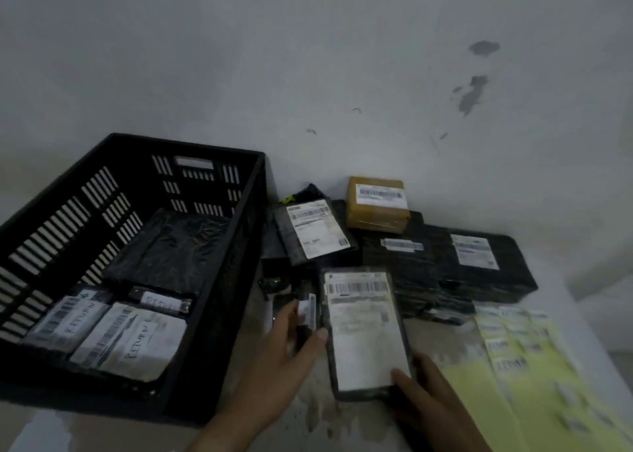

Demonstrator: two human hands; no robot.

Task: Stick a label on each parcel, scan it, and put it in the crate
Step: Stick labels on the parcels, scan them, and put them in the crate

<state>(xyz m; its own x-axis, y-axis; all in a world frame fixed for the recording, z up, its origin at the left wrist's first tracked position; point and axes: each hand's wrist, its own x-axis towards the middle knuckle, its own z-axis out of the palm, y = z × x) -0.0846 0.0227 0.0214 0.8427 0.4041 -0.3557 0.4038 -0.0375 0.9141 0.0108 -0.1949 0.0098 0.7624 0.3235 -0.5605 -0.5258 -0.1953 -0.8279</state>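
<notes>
black slotted crate, black-wrapped parcels with white barcoded labels, one tan box, pale yellow label sheets.

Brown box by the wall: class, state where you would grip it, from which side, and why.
Grip its left and right faces, fingers from above. The brown box rests on a black parcel close to the wall, so its rear looks blocked; both sides stand free.

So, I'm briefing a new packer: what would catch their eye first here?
The black parcel with a big white label, centre front, gripped by the right hand with the left hand at its edge. Left of it stands a black crate holding parcels marked RETURN; yellow label sheets lie at the right.
</notes>
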